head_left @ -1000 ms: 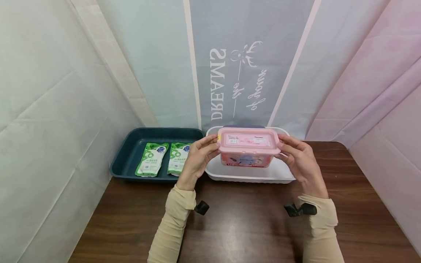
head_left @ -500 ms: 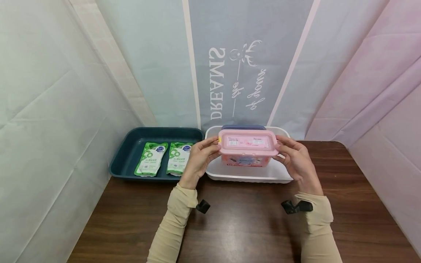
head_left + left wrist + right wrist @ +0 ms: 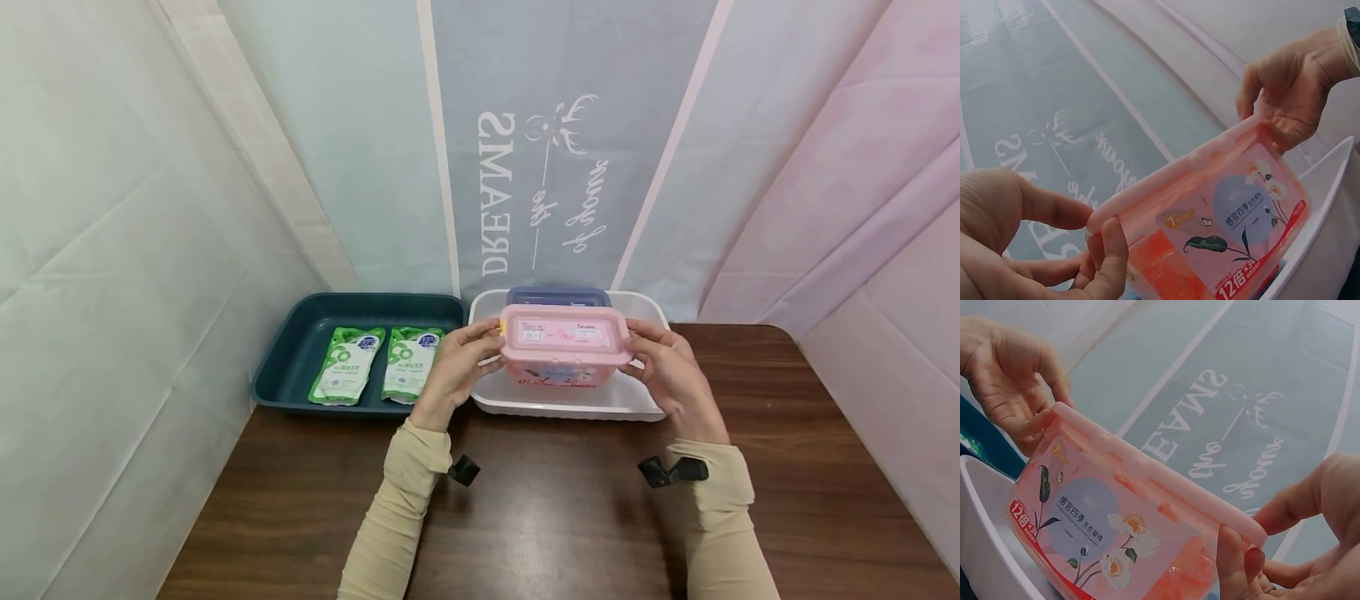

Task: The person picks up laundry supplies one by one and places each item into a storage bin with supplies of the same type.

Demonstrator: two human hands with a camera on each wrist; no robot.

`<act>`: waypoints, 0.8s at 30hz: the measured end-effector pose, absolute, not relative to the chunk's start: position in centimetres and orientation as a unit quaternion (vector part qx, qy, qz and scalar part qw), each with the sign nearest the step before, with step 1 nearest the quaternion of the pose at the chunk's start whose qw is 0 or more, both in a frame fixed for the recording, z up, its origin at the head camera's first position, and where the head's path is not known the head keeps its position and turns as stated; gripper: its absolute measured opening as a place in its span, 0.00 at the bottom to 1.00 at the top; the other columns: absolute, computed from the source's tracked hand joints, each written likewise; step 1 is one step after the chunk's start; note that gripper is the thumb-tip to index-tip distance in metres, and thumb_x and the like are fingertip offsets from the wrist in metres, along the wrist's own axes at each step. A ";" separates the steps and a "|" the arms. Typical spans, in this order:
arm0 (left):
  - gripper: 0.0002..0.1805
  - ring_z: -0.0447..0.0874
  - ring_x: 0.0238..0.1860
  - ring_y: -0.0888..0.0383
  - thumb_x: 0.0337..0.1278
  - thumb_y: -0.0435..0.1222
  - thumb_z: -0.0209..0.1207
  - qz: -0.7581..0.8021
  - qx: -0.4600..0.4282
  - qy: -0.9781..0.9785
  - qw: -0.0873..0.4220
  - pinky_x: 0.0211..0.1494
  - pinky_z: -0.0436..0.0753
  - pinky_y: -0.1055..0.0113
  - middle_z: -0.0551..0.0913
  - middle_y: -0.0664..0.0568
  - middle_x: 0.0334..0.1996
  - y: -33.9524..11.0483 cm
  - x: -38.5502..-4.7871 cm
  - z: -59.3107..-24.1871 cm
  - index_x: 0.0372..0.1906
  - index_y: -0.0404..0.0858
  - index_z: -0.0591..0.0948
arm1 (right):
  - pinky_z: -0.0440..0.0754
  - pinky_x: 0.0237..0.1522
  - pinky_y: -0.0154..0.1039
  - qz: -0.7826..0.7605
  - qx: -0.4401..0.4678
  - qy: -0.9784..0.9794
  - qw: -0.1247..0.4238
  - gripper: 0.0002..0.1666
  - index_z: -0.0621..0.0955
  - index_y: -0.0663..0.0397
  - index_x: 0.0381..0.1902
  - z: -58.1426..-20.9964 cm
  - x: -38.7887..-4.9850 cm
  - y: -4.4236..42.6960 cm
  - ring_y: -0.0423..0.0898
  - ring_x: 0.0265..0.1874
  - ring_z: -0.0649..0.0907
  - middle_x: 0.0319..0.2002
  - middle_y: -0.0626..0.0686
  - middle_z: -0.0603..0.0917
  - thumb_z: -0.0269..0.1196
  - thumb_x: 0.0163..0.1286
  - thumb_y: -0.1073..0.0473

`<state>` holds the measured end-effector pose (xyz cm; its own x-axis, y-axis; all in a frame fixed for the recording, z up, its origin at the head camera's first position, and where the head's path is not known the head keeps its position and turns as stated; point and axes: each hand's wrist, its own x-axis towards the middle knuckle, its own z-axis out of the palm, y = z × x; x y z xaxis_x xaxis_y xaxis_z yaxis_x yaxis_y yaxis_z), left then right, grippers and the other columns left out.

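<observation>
Both hands hold a pink lidded box of laundry beads (image 3: 566, 354) by its two short ends, over the white tray (image 3: 570, 410). My left hand (image 3: 455, 367) pinches the left end of the lid rim with thumb and fingers. At the other end, my right hand (image 3: 673, 375) grips the rim in the same way. In the left wrist view the box's flowered front label (image 3: 1235, 219) and orange contents show. Behind it in the tray stands a similar box with a dark blue lid (image 3: 558, 296), mostly hidden. Whether the pink box touches the tray floor I cannot tell.
A dark teal tray (image 3: 285, 367) sits left of the white one, holding two green-and-white pouches (image 3: 347, 365). Both trays stand at the back of the brown wooden table (image 3: 555, 517), against a printed curtain (image 3: 555, 183). Pale cloth hangs on both sides.
The pink box has come slightly down and toward me, with both hands on it. More of the blue lid behind it now shows. The pouches have stayed put.
</observation>
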<state>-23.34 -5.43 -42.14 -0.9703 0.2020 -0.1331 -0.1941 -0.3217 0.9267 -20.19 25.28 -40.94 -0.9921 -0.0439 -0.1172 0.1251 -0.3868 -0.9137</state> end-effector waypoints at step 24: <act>0.20 0.84 0.35 0.59 0.68 0.24 0.59 0.812 -0.007 0.562 0.156 0.40 0.86 0.69 0.82 0.48 0.42 -4.9 -24.0 -43.7 0.63 0.29 0.76 | 0.88 0.34 0.31 -0.786 0.051 0.613 0.069 0.13 0.72 0.62 0.59 -42.2 -20.8 25.7 0.38 0.34 0.84 0.42 0.46 0.81 0.56 0.80 0.70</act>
